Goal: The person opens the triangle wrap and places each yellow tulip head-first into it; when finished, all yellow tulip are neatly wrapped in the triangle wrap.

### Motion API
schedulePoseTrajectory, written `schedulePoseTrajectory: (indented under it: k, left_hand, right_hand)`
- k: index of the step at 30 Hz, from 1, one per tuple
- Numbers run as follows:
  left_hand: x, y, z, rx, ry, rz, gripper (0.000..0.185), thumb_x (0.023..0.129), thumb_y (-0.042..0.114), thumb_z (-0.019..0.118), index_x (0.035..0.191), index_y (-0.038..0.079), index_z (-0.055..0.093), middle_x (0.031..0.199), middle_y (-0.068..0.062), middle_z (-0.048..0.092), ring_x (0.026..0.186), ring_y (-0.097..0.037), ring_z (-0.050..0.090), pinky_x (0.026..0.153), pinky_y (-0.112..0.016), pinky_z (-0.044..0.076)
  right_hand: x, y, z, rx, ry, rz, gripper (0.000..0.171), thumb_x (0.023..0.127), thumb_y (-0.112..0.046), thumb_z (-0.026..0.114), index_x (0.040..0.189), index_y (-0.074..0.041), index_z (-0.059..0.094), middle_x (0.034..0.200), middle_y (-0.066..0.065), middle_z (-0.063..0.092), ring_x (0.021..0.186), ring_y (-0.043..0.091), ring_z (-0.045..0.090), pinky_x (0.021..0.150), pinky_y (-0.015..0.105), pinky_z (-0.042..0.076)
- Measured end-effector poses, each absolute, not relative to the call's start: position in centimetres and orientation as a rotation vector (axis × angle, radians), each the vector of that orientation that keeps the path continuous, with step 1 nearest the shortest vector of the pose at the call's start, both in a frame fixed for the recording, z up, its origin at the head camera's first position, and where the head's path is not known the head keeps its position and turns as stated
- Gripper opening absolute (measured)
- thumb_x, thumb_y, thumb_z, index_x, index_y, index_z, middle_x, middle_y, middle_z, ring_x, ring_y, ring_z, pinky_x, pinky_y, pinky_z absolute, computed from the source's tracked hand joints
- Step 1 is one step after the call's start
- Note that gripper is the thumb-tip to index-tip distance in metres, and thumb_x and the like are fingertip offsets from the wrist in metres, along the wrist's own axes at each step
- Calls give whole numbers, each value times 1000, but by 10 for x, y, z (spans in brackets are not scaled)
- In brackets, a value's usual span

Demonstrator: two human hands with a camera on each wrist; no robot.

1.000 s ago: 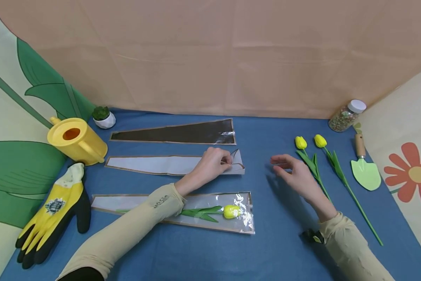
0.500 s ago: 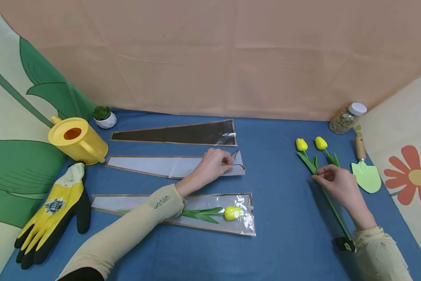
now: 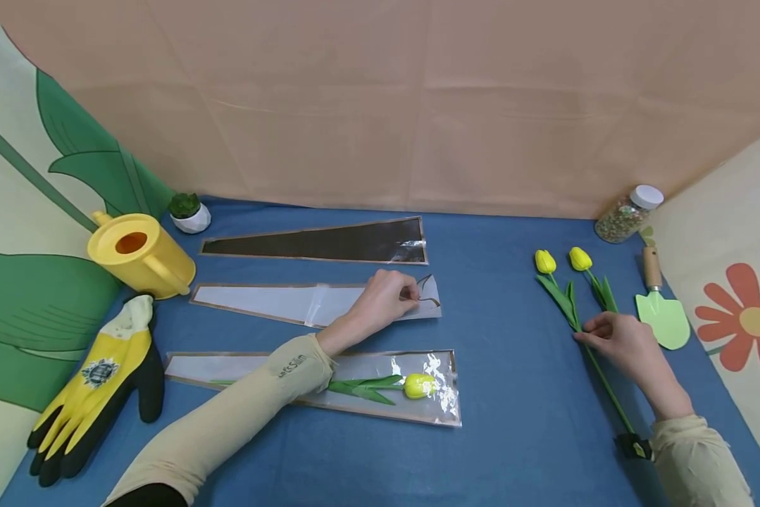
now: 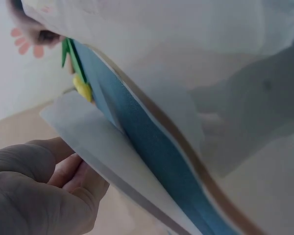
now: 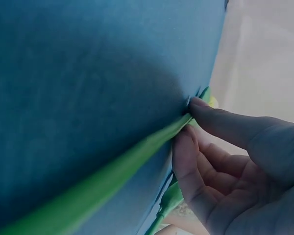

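My left hand (image 3: pixel 386 294) pinches the wide end of a white flower sleeve (image 3: pixel 278 298) with a brown border, the middle of three lying on the table. In the left wrist view, thumb and fingers grip the edge of this sleeve (image 4: pixel 108 154). On the right, my right hand (image 3: pixel 627 348) pinches the green stem of a yellow tulip (image 3: pixel 545 262) between thumb and fingertips; the right wrist view shows this stem (image 5: pixel 112 183) close up. A second yellow tulip (image 3: pixel 580 259) lies beside it, its lower stem hidden behind the hand.
A filled sleeve (image 3: pixel 380 412) with a tulip inside lies nearest me, partly under my left forearm. A dark sleeve (image 3: pixel 329 241) lies at the back. On the left are a watering can (image 3: pixel 158 257), glove (image 3: pixel 103 380) and potted plant (image 3: pixel 191 214); on the right, a trowel (image 3: pixel 662 318) and jar (image 3: pixel 628 215).
My right hand has moved right from mid-table to the nearer tulip and now pinches its stem. My left hand keeps its place on the sleeve's wide end.
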State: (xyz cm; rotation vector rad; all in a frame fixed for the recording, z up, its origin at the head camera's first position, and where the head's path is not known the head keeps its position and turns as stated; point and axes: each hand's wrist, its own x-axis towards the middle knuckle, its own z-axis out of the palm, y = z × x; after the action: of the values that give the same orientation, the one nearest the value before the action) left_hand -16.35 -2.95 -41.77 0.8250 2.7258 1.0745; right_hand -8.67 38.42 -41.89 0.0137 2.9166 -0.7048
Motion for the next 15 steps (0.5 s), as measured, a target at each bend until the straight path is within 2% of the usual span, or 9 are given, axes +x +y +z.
schedulePoseTrajectory:
  k: [15]
  left_hand:
    - [-164, -28, -420, 781, 2752, 1050, 13, 92, 4, 86, 83, 9, 78, 86, -2, 77, 84, -16, 70, 84, -39, 54]
  right_hand:
    - [-93, 383, -416, -24, 2896, -666, 17, 92, -8, 84, 90, 7, 74, 75, 6, 71, 64, 18, 61, 53, 30, 47]
